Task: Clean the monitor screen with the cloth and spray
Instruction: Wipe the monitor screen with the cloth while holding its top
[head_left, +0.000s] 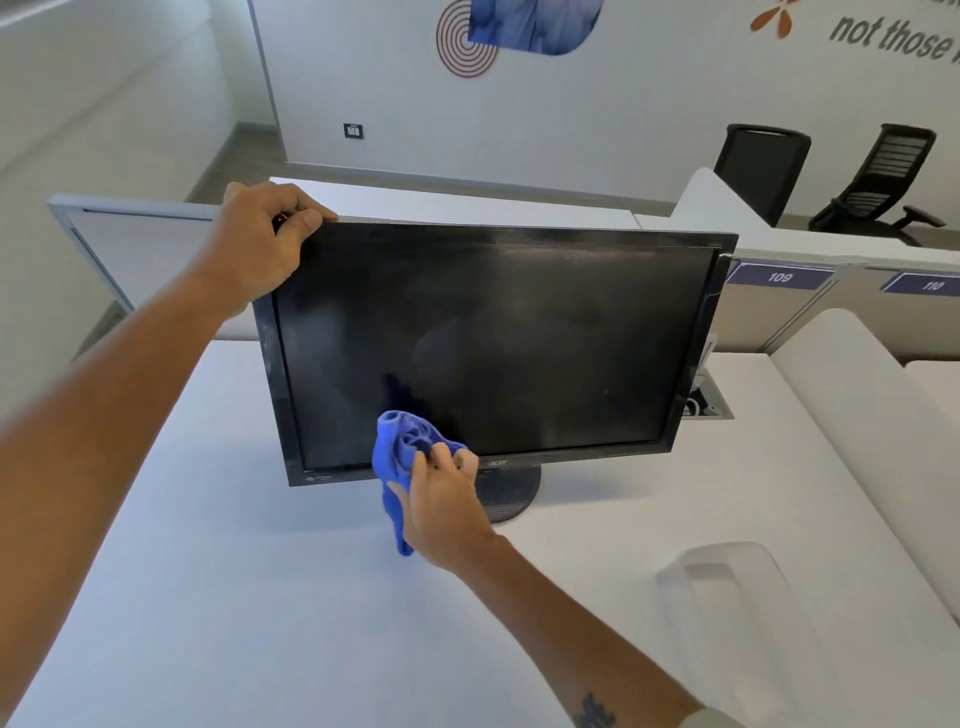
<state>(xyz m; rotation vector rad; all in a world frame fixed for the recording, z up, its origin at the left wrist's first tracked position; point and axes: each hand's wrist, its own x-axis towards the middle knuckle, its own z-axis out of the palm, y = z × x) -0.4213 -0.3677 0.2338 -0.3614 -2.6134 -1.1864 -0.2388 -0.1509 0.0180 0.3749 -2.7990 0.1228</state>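
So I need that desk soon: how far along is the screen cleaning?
Mid-wipe. The left hand steadies the monitor at its top corner, and the right hand works the blue cloth along the screen's bottom edge. Hazy smears across the middle and upper glass still need wiping. No spray bottle clearly shows.

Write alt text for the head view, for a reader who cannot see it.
A person's right hand presses a bunched blue cloth against the lower edge of a dark, smudged monitor screen, while the left hand grips the monitor's top left corner. The monitor stands on a white desk in an office, with two black chairs behind.
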